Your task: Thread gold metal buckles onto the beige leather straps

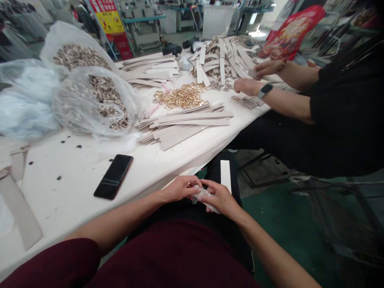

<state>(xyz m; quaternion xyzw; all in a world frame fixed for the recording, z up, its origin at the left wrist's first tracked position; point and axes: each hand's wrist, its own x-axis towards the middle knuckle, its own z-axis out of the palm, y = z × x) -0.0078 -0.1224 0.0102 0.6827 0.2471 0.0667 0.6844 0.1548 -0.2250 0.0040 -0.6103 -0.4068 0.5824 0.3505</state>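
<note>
left hand [181,187] and right hand [222,198] both pinching a pale strip [203,192], maybe folded, kinda blurry, gold bits [183,96] at their 12 o'clock, phone [114,177] at 9 o'clock

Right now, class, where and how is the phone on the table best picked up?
I'd grip the phone midway along its two long edges, coming from above on the table's near side. It lies flat, narrow across, with bare table beside both long edges. The left hand is nearer, but would probably need freeing first.
</note>
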